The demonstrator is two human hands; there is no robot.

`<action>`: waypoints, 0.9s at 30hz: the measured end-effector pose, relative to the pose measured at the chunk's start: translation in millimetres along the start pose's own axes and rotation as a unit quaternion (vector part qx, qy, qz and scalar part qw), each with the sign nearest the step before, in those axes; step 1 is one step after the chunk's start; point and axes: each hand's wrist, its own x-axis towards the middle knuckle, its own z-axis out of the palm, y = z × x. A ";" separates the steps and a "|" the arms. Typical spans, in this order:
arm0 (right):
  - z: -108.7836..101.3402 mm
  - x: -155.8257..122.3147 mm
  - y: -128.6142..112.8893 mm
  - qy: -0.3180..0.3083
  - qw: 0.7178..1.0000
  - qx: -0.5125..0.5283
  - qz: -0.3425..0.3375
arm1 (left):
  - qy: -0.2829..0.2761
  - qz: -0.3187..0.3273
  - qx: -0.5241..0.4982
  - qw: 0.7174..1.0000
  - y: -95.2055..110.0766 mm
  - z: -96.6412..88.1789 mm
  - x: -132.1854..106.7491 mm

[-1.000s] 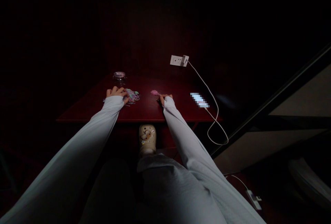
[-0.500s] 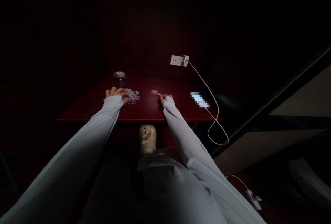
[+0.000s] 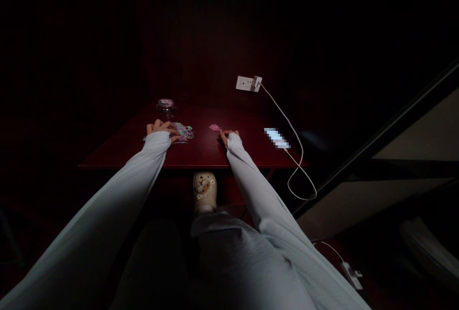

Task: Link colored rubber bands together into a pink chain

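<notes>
My left hand [image 3: 158,127] rests palm down on a loose pile of thin lilac and mint-green bands [image 3: 184,132], which look like small elastic bands. Its fingers are apart and partly cover the pile's left side. To the right lies a smaller heap of pink bands [image 3: 214,128]. Right beside that heap is my right hand [image 3: 230,136], low over the tabletop. Its thumb and forefinger come together in a pinch; anything between them is too small and dark to make out.
A clear jar [image 3: 166,105] stands at the back left of the dark red table [image 3: 201,155]. On the right lies a phone [image 3: 277,138], its white cable [image 3: 302,150] looping past the table edge up to a wall socket [image 3: 245,83]. A power strip [image 3: 352,275] lies lower right.
Both hands stay almost in place. The fingers of my right hand have shifted very slightly near the pink heap.
</notes>
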 end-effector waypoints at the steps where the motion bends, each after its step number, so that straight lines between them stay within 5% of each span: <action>1: 0.5 0.8 0.1 0.001 1.000 -0.001 0.001 | 0.000 0.006 0.002 1.000 -0.1 -0.3 0.2; 12: -1.8 1.6 -1.9 -0.009 1.000 -0.022 0.000 | -0.013 0.054 0.019 0.998 -0.5 -1.5 6.8; 20: 5.6 3.0 1.0 0.003 1.000 -0.011 0.006 | 0.020 0.020 0.013 1.000 2.6 -0.2 5.6; 27: -2.1 5.3 -1.0 -0.021 0.999 -0.010 -0.022 | -0.019 -0.035 0.028 0.999 9.6 -7.4 3.7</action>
